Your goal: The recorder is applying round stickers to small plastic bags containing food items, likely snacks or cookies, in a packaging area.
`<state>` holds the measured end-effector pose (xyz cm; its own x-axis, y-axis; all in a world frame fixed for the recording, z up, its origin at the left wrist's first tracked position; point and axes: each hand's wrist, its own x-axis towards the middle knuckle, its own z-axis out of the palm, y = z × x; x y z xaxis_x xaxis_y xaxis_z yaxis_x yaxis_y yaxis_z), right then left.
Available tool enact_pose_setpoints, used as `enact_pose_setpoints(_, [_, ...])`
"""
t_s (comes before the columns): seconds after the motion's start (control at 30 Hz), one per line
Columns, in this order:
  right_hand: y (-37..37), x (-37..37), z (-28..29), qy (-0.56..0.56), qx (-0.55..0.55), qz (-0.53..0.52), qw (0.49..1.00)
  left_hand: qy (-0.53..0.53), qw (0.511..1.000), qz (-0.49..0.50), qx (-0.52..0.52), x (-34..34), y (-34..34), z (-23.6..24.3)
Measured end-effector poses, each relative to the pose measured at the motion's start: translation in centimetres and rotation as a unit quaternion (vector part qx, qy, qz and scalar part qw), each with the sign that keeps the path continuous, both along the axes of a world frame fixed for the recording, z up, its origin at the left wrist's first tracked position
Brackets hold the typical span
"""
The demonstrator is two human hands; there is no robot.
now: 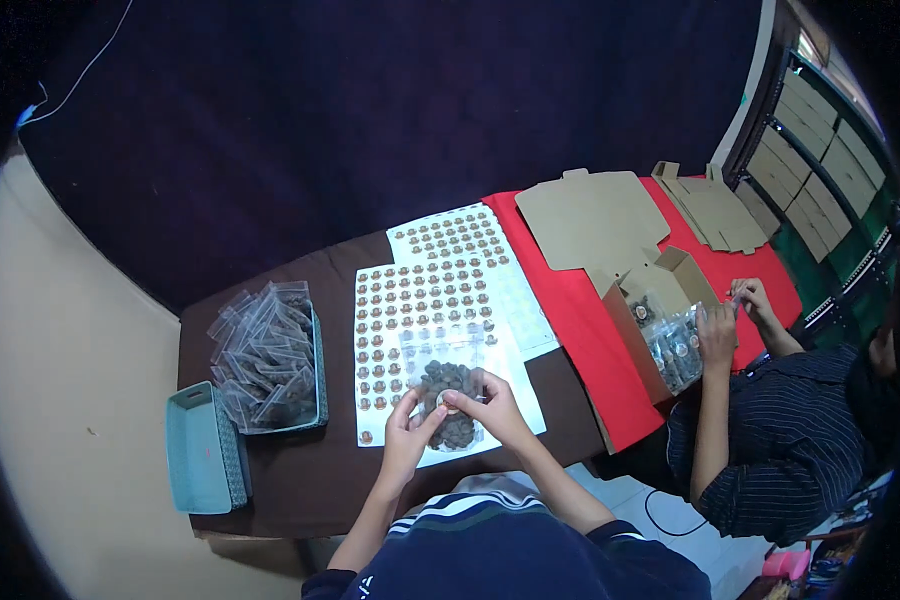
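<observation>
Over the sticker sheets I hold a clear zip bag [446, 376] partly filled with dark, pebble-like lumps. My left hand [406, 428] grips its left side, and my right hand [492, 408] grips its right side. Both thumbs press at a round sticker [448, 401] on the bag's front. The bag's upper part, with the zip edge, looks empty of lumps. Beneath it lies a white sheet [425, 300] with rows of small round brown stickers; some spots on its right side are bare. A second sticker sheet [450, 232] lies partly under it, farther back.
At left, a teal basket [320, 370] is heaped with filled zip bags [265, 355], beside an empty teal basket [195, 450]. On the right, a co-worker's hands [718, 335] are at an open cardboard box [635, 345] holding bags, on red cloth [590, 360]. Flattened cardboard [595, 215] lies behind.
</observation>
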<state>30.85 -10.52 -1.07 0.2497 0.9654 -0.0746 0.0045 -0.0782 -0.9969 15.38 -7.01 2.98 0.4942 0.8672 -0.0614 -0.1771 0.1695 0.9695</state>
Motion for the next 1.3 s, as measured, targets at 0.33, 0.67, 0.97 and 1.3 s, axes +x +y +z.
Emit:
enact_pose_setpoints(0.33, [-0.8,-2.1,1.0,0.066,0.036,0.033,0.997,-0.032,0.989,0.145,0.011,-1.4,3.4,-0.4])
enact_pose_setpoints(0.67, [-1.2,1.1,4.6,-0.204,0.147,0.028,0.967,0.112,0.959,0.121,0.232,-3.1,3.5,0.6])
enact_pose_setpoints(0.97, [1.2,-2.6,5.6,-0.366,0.215,0.101,0.9,0.181,0.936,0.07,0.294,-3.6,2.9,1.2])
enact_pose_setpoints(1.3, [2.0,-4.8,7.7,-0.334,0.217,0.133,0.907,0.106,0.962,0.114,0.222,-4.8,2.3,0.6])
